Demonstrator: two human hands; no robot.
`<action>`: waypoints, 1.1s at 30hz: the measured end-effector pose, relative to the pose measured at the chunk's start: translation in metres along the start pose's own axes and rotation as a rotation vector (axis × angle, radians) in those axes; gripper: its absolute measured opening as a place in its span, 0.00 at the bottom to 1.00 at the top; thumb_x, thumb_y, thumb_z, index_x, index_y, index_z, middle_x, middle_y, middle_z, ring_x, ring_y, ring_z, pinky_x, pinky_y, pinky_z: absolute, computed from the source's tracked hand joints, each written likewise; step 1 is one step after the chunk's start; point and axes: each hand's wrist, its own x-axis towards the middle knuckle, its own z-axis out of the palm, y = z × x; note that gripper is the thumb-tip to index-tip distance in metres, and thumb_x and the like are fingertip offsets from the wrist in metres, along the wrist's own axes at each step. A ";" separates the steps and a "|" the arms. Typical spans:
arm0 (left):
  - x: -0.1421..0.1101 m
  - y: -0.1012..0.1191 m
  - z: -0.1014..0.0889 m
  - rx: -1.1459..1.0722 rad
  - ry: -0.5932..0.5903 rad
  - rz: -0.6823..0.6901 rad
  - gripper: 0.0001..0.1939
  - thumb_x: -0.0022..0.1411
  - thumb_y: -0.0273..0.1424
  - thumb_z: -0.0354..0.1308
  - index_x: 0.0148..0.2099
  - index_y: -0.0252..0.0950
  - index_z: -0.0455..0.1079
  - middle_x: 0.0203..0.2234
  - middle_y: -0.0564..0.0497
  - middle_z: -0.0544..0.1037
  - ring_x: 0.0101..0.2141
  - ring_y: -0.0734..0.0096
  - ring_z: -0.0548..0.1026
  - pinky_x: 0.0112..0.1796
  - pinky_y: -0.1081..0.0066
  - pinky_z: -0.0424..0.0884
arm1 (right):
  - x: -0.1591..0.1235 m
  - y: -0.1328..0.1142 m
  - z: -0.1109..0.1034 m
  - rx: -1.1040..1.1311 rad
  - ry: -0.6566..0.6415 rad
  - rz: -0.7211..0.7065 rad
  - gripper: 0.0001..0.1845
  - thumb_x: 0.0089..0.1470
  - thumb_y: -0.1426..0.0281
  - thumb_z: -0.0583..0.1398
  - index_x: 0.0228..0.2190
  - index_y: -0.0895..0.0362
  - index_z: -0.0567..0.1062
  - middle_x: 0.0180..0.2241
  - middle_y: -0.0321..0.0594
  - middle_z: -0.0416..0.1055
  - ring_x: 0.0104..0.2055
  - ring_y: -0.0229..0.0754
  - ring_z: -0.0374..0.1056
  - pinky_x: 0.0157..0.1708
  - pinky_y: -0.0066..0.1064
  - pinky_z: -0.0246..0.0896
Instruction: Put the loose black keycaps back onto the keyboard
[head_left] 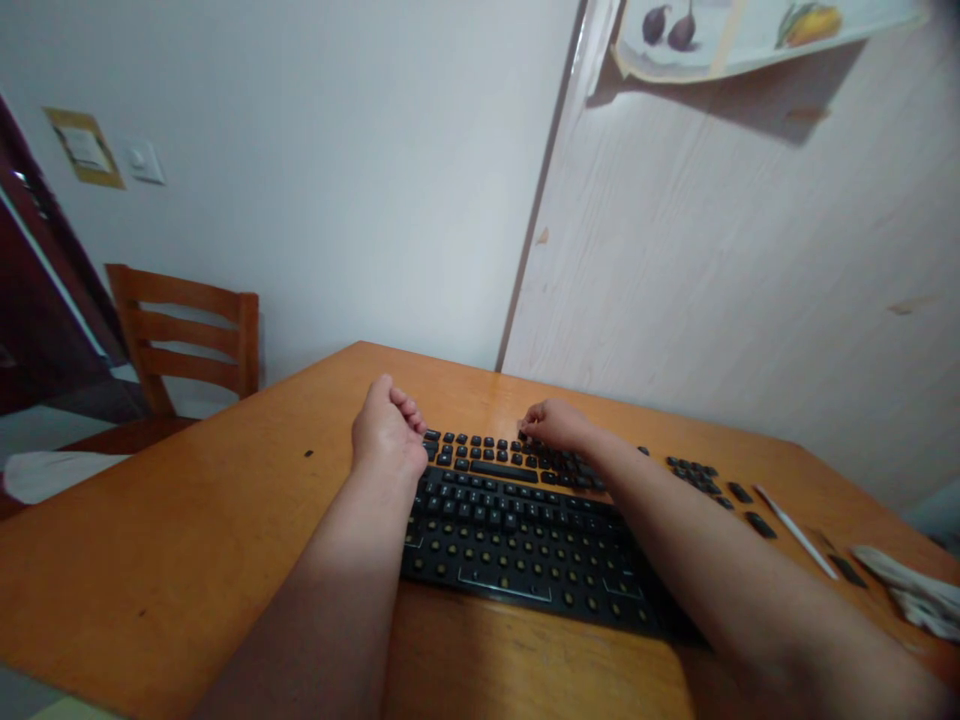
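A black keyboard [525, 530] lies on the orange wooden table [210, 530], its long bar key on the far side. Many near keys show small yellow dots. My left hand [386, 432] sits at the keyboard's far left corner, fingers curled together against its edge. My right hand [559, 425] reaches over the far row with its fingertips pinched on a black keycap [523, 434]. Both forearms cross the keyboard's near half.
Loose black keycaps [697, 472] lie right of the keyboard, beside a thin white stick [795, 530] and a crumpled white cloth [915, 595]. A wooden chair [187, 335] stands at the table's far left. Walls close off the back.
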 end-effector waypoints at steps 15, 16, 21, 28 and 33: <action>0.000 0.000 0.000 -0.002 0.015 -0.004 0.17 0.60 0.38 0.54 0.24 0.38 0.53 0.14 0.59 0.58 0.15 0.79 0.55 0.19 0.74 0.53 | 0.002 0.005 0.002 0.075 -0.048 0.007 0.07 0.48 0.67 0.68 0.33 0.53 0.83 0.30 0.37 0.80 0.31 0.38 0.72 0.29 0.25 0.60; 0.000 0.000 0.000 0.000 0.014 -0.003 0.17 0.60 0.38 0.54 0.25 0.38 0.53 0.14 0.59 0.58 0.15 0.79 0.55 0.19 0.74 0.53 | 0.001 0.004 0.003 0.070 -0.044 0.010 0.07 0.48 0.67 0.68 0.33 0.53 0.83 0.30 0.37 0.80 0.31 0.39 0.72 0.29 0.25 0.60; 0.001 -0.001 0.000 0.016 0.021 -0.003 0.17 0.60 0.39 0.54 0.25 0.38 0.53 0.14 0.59 0.59 0.15 0.79 0.56 0.19 0.74 0.54 | 0.002 0.002 0.003 0.050 -0.048 0.007 0.06 0.48 0.67 0.67 0.32 0.52 0.83 0.29 0.37 0.80 0.31 0.39 0.72 0.29 0.26 0.60; -0.001 0.000 0.000 0.018 0.018 -0.012 0.17 0.61 0.39 0.54 0.25 0.38 0.53 0.14 0.59 0.59 0.15 0.79 0.56 0.19 0.74 0.53 | 0.001 0.000 0.004 0.031 -0.028 0.006 0.06 0.48 0.67 0.67 0.31 0.53 0.83 0.30 0.38 0.80 0.32 0.40 0.73 0.29 0.27 0.59; -0.001 -0.001 0.000 0.019 0.023 -0.003 0.18 0.60 0.39 0.54 0.25 0.38 0.53 0.15 0.59 0.58 0.15 0.79 0.55 0.19 0.74 0.54 | -0.002 -0.001 0.000 0.048 -0.005 0.006 0.06 0.48 0.68 0.66 0.31 0.53 0.83 0.29 0.38 0.80 0.31 0.40 0.72 0.29 0.27 0.59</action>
